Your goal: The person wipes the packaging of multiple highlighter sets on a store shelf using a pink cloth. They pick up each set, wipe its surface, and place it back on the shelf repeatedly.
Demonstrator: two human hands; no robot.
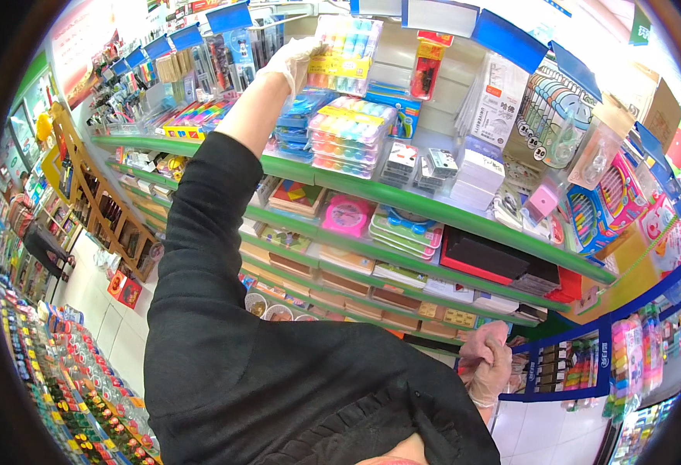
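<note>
My left hand [291,60], in a thin translucent glove, reaches up to the shelf and grips the left edge of a clear pack of pastel markers [345,57] with a yellow band. Just below that pack stands a stack of similar marker packs [349,136]. To the stack's left lie piled blue packets [294,131]; small boxed items [400,160] sit to its right. Low on the right, my right hand [491,372], gloved too, is closed around a crumpled pink cloth [483,343], close to a blue-framed display rack [567,366].
The green-edged shelf [422,200] runs across in front of me, with lower tiers beneath. Hanging packets [427,67] and blue label holders [506,38] line the top. A wooden rack [93,203] and bottled goods [93,383] are at left. Another person [38,238] stands far left.
</note>
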